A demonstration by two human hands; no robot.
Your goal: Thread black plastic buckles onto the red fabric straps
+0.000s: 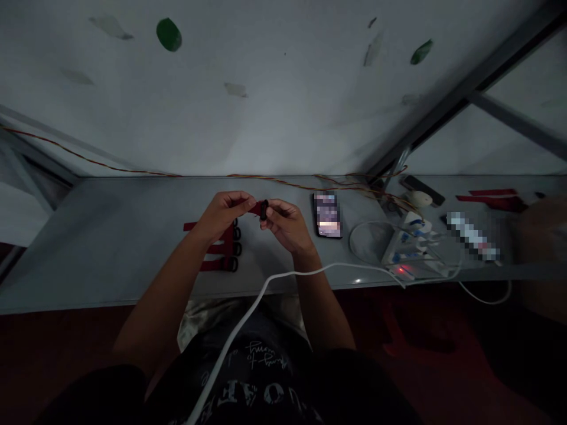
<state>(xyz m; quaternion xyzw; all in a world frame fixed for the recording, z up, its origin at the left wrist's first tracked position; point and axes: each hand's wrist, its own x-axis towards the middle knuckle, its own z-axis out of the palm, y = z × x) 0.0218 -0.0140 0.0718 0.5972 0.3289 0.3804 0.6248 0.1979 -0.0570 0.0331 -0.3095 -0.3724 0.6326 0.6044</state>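
Pale wall (266,88) rises beyond the long grey table (110,236) in front of me, with a metal frame (460,100) crossing the far right corner. A red-and-yellow twisted wire (274,183) runs along the far edge of the table. Toward the right lie a white power strip (410,251) with a small red light (401,270), a phone (326,215) with a pixelated screen, and a pixelated object (473,236) that I cannot make out. A white cable (283,274) crosses my right forearm (314,301) and drops down over my dark printed shirt (248,378). Left of centre, a row of red straps (217,265) lies flat on the table, at least three of them, with black buckles (237,248) at their right ends. One more red strap (252,208) is up in my hands, so that one is off the table while the row lies untouched. Both forearms angle inward from the near edge, elbows low, bringing my hands together above the table. My left hand (221,215) clasps the strap with curled fingers, and my right hand (286,224) pinches its black buckle (264,209) between thumb and fingers. My fingers hide how the strap passes through the buckle, so I cannot tell whether it is threaded.
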